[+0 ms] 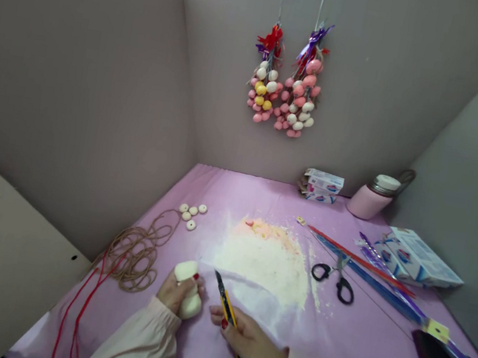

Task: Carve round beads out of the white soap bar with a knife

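Observation:
My left hand [180,293] is wrapped round a white bar of soap [191,306], thumb across its middle; both ends of the bar show. To the right, my right hand [245,340] grips a yellow and black utility knife [225,301]. Its tip points up and away from me, apart from the soap. Beyond both hands a heap of pale shavings [265,264] is spread over the cloth, with a peach-coloured patch along its far side. Several round white beads [187,216] with dark centre holes lie beyond my left hand.
Brown cord [132,259] and red string [83,306] lie at left. Black-handled scissors [337,275], red and blue strips [361,271], cartons [419,257] and a pink jar [369,202] are at right. Two bead bunches [298,97] hang on the grey back partition [363,102].

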The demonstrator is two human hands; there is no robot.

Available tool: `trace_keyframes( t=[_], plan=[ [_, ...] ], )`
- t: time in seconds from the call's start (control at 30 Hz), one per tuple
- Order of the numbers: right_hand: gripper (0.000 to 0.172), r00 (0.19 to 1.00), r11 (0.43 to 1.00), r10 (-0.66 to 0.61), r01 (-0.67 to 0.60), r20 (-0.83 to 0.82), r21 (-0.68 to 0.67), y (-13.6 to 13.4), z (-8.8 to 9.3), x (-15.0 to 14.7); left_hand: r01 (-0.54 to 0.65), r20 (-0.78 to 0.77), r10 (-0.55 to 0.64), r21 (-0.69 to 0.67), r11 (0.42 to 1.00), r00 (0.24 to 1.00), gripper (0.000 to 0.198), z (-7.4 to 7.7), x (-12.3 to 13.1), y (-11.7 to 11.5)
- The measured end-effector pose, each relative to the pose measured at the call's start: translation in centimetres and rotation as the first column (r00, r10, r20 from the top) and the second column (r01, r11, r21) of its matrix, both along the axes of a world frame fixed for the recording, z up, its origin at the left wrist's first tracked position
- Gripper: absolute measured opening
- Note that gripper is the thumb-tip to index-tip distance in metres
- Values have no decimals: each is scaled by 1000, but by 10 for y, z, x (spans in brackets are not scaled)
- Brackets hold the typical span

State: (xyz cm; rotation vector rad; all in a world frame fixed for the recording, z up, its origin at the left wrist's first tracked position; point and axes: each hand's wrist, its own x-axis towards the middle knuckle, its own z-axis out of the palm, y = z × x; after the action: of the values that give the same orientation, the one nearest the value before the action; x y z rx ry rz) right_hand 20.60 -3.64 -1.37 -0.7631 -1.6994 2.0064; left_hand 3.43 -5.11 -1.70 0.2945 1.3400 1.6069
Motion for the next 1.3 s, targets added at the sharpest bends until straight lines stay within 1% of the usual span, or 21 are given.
trace_keyframes(
  t=[0.17,0.33,0.4,0.43,0.5,0.53,0.6,0.7,0.77,0.8,0.87,0.93,1.0,1.07,1.1,1.13,1.17,1.2,1.23,1.27,1.3],
  plan=[
    [41,995,994,83,-78,-55,80,-13,-1,5,21,25,-22,21,1000,999,43,-4,3,-8],
    [40,993,989,114,-117,-39,-95,0,-1,4,-16,15,16,5,1000,1000,44,-2,10,-12],
    [44,998,981,40,-50,-56,-188,19,-2,7,-8,0,8,28,1000,1000,44,-1,18,-13],
    [46,998,973,-45,36,-37,-226,30,0,11,-4,-8,4,37,999,1000,43,0,21,-14],
    [43,932,920,-360,346,-45,-183,50,7,19,7,-5,-6,46,999,1000,42,2,24,-16],
    [42,894,890,-442,426,-78,-162,57,11,23,13,6,-14,45,999,1000,42,3,24,-16],
    [39,888,887,-447,426,-108,-176,60,18,27,41,25,-43,46,998,999,42,5,24,-18],
    [40,977,937,-210,189,-42,-295,48,18,19,139,50,-142,46,989,989,41,6,26,-22],
    [38,995,934,-100,85,-26,-348,45,16,14,225,64,-228,48,973,972,40,5,29,-26],
    [36,988,932,-149,130,-29,-338,47,15,14,259,69,-261,46,965,963,40,4,30,-28],
    [31,928,889,-372,348,-27,-297,55,18,19,305,88,-307,39,952,948,37,4,30,-33],
    [30,891,859,-447,402,-83,-317,62,23,30,336,116,-338,35,941,934,34,5,28,-35],
    [30,945,899,-315,270,-83,-344,59,25,41,373,126,-376,52,926,918,33,7,29,-34],
    [32,997,926,-46,21,-57,-376,51,22,49,431,124,-438,78,899,890,33,9,34,-32],
    [34,996,924,83,-93,-44,-371,48,20,52,470,130,-478,86,878,869,34,9,39,-31],
    [35,991,931,132,-131,-19,-340,46,18,56,512,139,-519,88,855,843,34,9,43,-31],
    [37,999,957,52,-47,10,-287,47,17,61,547,146,-554,90,833,820,34,9,48,-30],
    [37,992,965,-120,126,40,-231,50,18,66,570,147,-579,97,816,802,34,9,51,-30],
    [35,951,931,-305,310,56,-191,54,20,72,585,147,-594,104,804,791,34,9,54,-30],
    [33,912,895,-409,410,42,-176,58,24,78,591,152,-601,109,799,784,34,8,55,-31],
    [32,895,878,-445,441,22,-184,61,27,84,592,162,-602,111,798,782,34,8,55,-31]
  ],
)
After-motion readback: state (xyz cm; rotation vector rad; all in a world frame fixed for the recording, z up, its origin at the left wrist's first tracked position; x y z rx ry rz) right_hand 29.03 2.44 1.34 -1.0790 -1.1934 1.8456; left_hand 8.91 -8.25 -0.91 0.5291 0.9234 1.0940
